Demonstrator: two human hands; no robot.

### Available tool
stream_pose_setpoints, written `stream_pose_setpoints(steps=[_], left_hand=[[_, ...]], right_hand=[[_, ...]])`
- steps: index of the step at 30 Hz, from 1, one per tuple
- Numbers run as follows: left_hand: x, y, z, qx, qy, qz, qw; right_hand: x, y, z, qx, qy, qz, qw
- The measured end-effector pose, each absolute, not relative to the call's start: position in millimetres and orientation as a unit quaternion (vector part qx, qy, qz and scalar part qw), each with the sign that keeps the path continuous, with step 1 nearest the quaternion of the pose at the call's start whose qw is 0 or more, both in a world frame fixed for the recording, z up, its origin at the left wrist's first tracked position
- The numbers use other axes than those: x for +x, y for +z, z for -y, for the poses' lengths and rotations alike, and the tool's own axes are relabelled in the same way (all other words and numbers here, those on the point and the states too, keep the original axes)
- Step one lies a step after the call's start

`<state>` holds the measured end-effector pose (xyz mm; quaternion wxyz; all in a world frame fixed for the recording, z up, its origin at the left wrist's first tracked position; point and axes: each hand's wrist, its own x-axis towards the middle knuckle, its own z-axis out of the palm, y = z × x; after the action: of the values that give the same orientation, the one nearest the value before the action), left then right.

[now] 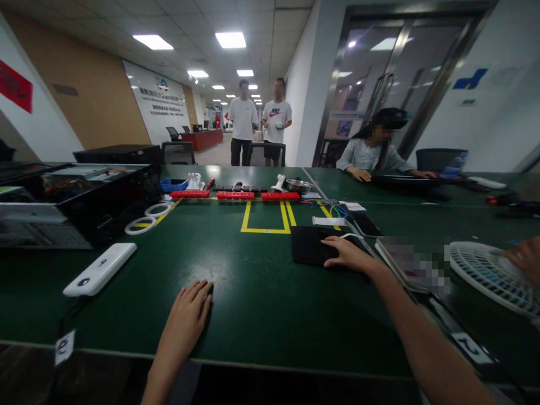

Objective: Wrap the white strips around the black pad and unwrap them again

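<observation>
On the green table (253, 304), my left hand (185, 315) rests palm down near the front edge. Its fingers are close together and curved over a small dark shape that I cannot make out. My right hand (348, 253) lies on a flat black pad (307, 247), thumb and fingers apart, holding nothing. Behind the pad are a white strip (329, 221), a dark phone-like slab (366, 224) and coloured wires (337, 210). Yellow tape (265, 231) marks a box on the tabletop, with red trays (235, 196) in a row beyond it.
An opened computer case (122, 205) fills the left side, near a white device (101, 270) and white rings (140, 225). To the right are a white fan (485, 270) and another person's hand (527, 259). Someone sits across at right; two people stand behind the table.
</observation>
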<state>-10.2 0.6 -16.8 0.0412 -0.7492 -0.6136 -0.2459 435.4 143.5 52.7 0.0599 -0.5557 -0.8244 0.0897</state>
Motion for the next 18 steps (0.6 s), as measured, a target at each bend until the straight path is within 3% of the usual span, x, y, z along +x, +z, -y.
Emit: stream_pose_setpoints(steps=[11, 18], left_hand=[[-10.4, -16.6, -0.7, -0.749, -0.241, 0.616, 0.046], [-11.2, -19.0, -1.8, -0.752, -0.24, 0.611, 0.053]], right_hand=[[413.7, 55.0, -135.5, -0.535, 0.087, 0.839, 0.04], [351.0, 56.9, -104.8, -0.423, 0.125, 0.896, 0.053]])
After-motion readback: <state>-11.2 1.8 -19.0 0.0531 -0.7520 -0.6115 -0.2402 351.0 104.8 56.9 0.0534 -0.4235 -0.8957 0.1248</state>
